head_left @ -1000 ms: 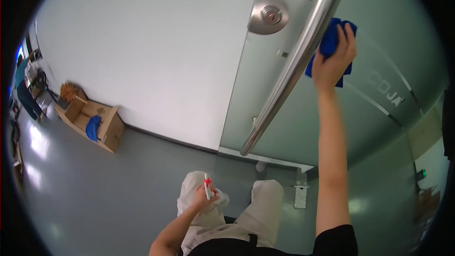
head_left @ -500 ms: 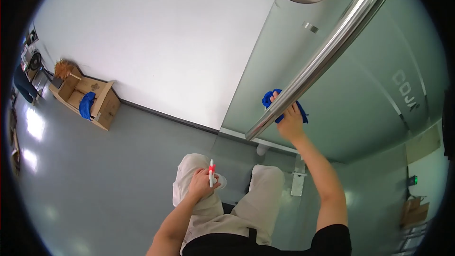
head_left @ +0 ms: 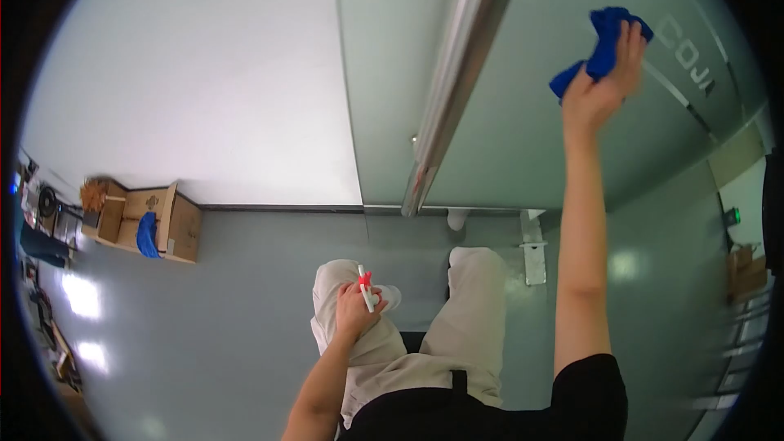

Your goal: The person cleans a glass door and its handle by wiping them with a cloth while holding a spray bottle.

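Observation:
My right hand (head_left: 606,82) presses a crumpled blue cloth (head_left: 606,42) against the frosted glass door (head_left: 539,139), close to the white lettering. Its arm is stretched far forward and the fingers lie over the cloth. Down by my left knee, my left hand (head_left: 357,309) is closed around a spray bottle (head_left: 366,287) with a white and red spray head. Most of the bottle's body is hidden behind the hand and knee. The long metal door handle (head_left: 459,57) runs to the left of my right hand, apart from it.
A cardboard box (head_left: 186,224) stands against the white wall at left, with another blue cloth (head_left: 148,235) hanging over its side. A metal floor fitting (head_left: 534,264) lies by the door's lower edge. A person's legs (head_left: 45,245) show at far left.
My right hand has moved with the blue cloth from behind the door handle up and right across the glass. The view has turned; my left hand still holds the spray bottle by my knee.

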`<state>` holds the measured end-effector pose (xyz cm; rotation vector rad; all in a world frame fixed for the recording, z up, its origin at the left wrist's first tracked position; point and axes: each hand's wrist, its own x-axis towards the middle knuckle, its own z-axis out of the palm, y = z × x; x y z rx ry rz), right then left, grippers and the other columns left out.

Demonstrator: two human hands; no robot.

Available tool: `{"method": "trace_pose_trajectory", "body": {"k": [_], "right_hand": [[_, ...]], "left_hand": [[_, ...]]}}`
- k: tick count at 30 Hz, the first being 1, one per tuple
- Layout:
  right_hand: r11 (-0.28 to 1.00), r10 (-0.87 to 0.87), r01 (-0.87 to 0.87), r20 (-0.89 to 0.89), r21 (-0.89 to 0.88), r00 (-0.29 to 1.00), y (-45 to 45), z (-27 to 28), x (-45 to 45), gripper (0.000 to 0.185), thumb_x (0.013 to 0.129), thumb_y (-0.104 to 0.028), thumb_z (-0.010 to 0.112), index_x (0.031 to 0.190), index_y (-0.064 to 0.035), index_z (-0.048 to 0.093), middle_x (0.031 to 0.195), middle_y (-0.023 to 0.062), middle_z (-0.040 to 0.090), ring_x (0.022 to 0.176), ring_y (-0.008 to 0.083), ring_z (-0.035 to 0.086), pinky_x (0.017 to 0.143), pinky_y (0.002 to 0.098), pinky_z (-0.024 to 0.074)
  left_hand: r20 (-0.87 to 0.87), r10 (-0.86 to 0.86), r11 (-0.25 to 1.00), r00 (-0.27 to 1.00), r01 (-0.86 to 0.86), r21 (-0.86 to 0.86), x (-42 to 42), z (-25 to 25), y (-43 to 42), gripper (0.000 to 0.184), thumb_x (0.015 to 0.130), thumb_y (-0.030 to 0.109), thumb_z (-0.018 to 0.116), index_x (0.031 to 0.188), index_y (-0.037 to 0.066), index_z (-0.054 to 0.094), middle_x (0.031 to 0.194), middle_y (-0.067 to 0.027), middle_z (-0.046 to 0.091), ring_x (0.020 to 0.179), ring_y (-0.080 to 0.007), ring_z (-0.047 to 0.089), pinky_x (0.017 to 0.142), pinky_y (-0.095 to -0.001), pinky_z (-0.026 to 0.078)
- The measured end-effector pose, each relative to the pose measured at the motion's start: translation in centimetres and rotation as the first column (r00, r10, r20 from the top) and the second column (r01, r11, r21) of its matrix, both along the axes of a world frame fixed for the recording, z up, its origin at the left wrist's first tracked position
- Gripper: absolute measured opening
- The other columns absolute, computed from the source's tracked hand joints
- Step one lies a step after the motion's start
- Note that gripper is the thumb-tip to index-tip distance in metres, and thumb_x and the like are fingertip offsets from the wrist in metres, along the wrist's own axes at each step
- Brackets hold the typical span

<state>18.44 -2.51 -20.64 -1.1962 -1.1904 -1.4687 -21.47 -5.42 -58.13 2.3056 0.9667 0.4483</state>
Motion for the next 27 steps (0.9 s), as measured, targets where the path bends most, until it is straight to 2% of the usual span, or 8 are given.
{"method": "trace_pose_trajectory", "body": {"k": [5, 9, 11, 14, 17, 18, 22, 27], "right_hand": [[0.958, 0.009, -0.016, -0.024, -0.287, 1.000, 1.5, -10.5, -2.1, 0.066, 0.078, -0.019, 0.057, 0.144, -0.0138, 0.046, 0.152, 0.0095, 0.038, 0.139, 0.0333, 0.034, 0.112, 0.0511, 0.0234], [0.720, 0.050, 0.128, 0.234, -0.683, 0.971, 0.4, -23.8, -3.2, 0.057, 0.084, -0.016, 0.052, 0.141, -0.0170, 0.049, 0.152, -0.0011, 0.039, 0.134, 0.0206, 0.041, 0.111, 0.0413, 0.0286], [0.399, 0.185, 0.054, 0.138, -0.915, 0.973, -1.3, -26.3, -3.8, 0.055, 0.088, -0.013, 0.047, 0.143, -0.0165, 0.046, 0.149, -0.0007, 0.041, 0.131, 0.0180, 0.042, 0.112, 0.0341, 0.0294], [0.359, 0.325, -0.053, 0.072, -0.932, 0.943, -2.0, -30.3, -3.1, 0.056, 0.090, -0.013, 0.045, 0.145, -0.0151, 0.041, 0.147, -0.0004, 0.043, 0.131, 0.0156, 0.043, 0.112, 0.0322, 0.0316], [0.105, 0.295, -0.164, -0.127, -0.981, 0.947, -2.5, -27.8, -1.6, 0.054, 0.090, -0.013, 0.044, 0.145, -0.0145, 0.041, 0.145, -0.0002, 0.045, 0.132, 0.0127, 0.043, 0.111, 0.0340, 0.0340], [0.274, 0.362, -0.039, 0.065, -0.961, 0.930, -2.6, -26.7, -0.6, 0.054, 0.090, -0.014, 0.044, 0.144, -0.0158, 0.043, 0.146, -0.0010, 0.044, 0.134, 0.0127, 0.042, 0.109, 0.0336, 0.0369], [0.665, 0.170, 0.122, 0.308, -0.737, 0.936, -3.3, -20.5, 2.1, 0.052, 0.088, -0.014, 0.047, 0.140, -0.0193, 0.050, 0.149, -0.0030, 0.043, 0.136, 0.0171, 0.039, 0.109, 0.0392, 0.0356], [0.952, 0.026, -0.011, 0.044, -0.306, 0.999, -4.1, -10.5, 4.0, 0.056, 0.085, -0.008, 0.049, 0.140, -0.0108, 0.049, 0.149, 0.0117, 0.040, 0.137, 0.0348, 0.035, 0.112, 0.0505, 0.0272]], "left_hand": [[-0.055, -0.011, 0.999, 0.998, 0.013, 0.034, 0.7, 0.2, -0.3, 0.028, 0.073, 0.032, 0.076, 0.093, 0.013, 0.071, 0.105, -0.0072, 0.067, 0.104, -0.0256, 0.060, 0.099, -0.0427, 0.037], [-0.102, -0.024, 0.998, 0.994, 0.029, 0.047, 0.9, 0.1, -0.4, 0.028, 0.073, 0.031, 0.076, 0.093, 0.014, 0.071, 0.102, -0.0064, 0.067, 0.104, -0.0250, 0.060, 0.098, -0.0425, 0.037], [-0.118, -0.012, 0.999, 0.993, 0.016, 0.032, 0.9, -0.2, -0.5, 0.028, 0.073, 0.031, 0.076, 0.094, 0.014, 0.071, 0.103, -0.0062, 0.067, 0.104, -0.0247, 0.060, 0.098, -0.0423, 0.037], [-0.113, -0.001, 0.999, 0.994, 0.005, 0.032, 1.1, 0.3, -0.6, 0.028, 0.073, 0.031, 0.076, 0.094, 0.014, 0.071, 0.102, -0.0060, 0.067, 0.104, -0.0246, 0.060, 0.098, -0.0422, 0.037], [-0.126, 0.018, 0.999, 0.992, -0.013, 0.035, 1.0, 0.6, -0.7, 0.029, 0.073, 0.031, 0.076, 0.095, 0.014, 0.071, 0.102, -0.0059, 0.068, 0.104, -0.0245, 0.060, 0.098, -0.0421, 0.037], [-0.136, 0.025, 0.999, 0.990, -0.021, 0.030, 1.1, 0.6, -0.8, 0.029, 0.073, 0.031, 0.076, 0.095, 0.014, 0.071, 0.102, -0.0059, 0.068, 0.104, -0.0245, 0.060, 0.098, -0.0421, 0.037], [-0.156, 0.019, 1.000, 0.988, -0.020, 0.000, 0.9, -0.2, -0.7, 0.028, 0.073, 0.031, 0.076, 0.095, 0.014, 0.071, 0.104, -0.0061, 0.067, 0.106, -0.0248, 0.059, 0.100, -0.0421, 0.037], [-0.133, 0.008, 1.000, 0.991, -0.009, -0.002, 0.9, -0.3, -0.4, 0.028, 0.073, 0.030, 0.076, 0.095, 0.013, 0.070, 0.110, -0.0069, 0.065, 0.107, -0.0257, 0.058, 0.101, -0.0424, 0.036]]}}
